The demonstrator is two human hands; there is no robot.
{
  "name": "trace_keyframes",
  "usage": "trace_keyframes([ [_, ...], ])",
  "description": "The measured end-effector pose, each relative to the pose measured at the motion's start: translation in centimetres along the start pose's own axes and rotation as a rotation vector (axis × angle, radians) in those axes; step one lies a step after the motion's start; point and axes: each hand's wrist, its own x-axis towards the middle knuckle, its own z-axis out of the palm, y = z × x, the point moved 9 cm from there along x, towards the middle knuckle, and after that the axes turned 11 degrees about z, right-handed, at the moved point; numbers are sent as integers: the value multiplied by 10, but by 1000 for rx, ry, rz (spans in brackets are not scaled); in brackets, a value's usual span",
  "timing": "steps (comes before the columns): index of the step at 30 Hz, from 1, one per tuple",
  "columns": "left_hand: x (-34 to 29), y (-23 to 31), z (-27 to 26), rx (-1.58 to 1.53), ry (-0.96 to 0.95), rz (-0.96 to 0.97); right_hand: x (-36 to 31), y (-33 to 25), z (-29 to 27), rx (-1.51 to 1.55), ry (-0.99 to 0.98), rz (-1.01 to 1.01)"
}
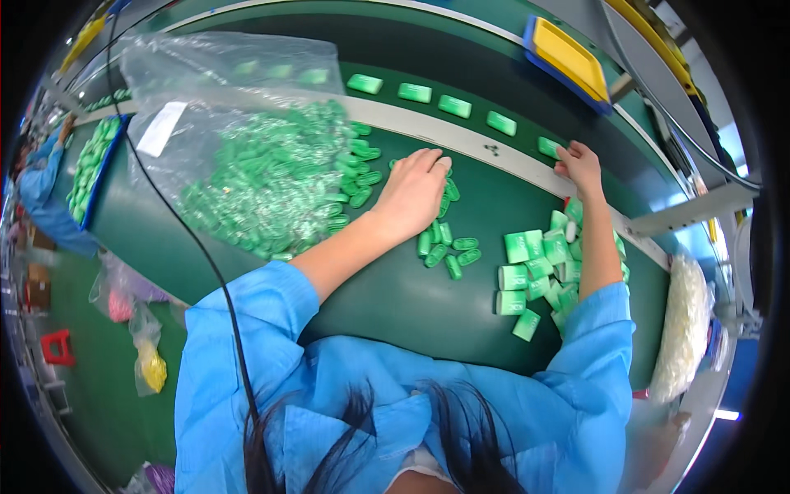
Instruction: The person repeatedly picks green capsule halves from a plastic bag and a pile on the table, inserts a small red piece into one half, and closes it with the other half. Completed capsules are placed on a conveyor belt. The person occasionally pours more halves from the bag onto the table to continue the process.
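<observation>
My right hand [581,169] reaches over the pale rail to the far belt, its fingertips closed on the end of a small green-and-white box [549,147]. My left hand [414,191] lies lower, at the top of a loose group of green oval plastic pieces [441,233]. Its fingers are bent and close together, and whatever is under the fingertips is hidden. Left of that hand, more green pieces [360,174] spill from a large clear plastic bag [263,177]. Beneath my right forearm is a pile of green-and-white boxes [536,267].
Several green boxes [454,106] sit spaced in a row on the far belt [494,78]. A yellow tray in a blue one [568,62] stands beyond. A black cable [189,235] crosses the left side. A bag of whitish material [683,329] lies at right; another person [49,189] is far left.
</observation>
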Motion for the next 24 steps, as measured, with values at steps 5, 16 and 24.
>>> trace_keyframes([
  [5,19,5,16,-154,-23,3,-57,-18,-25,-434,-51,-351],
  [16,53,16,33,-27,-377,-5,-101,-23,17,-238,-203,-296],
  [24,44,44,6,-11,14,185,-131,-47,21,-392,-196,-396],
])
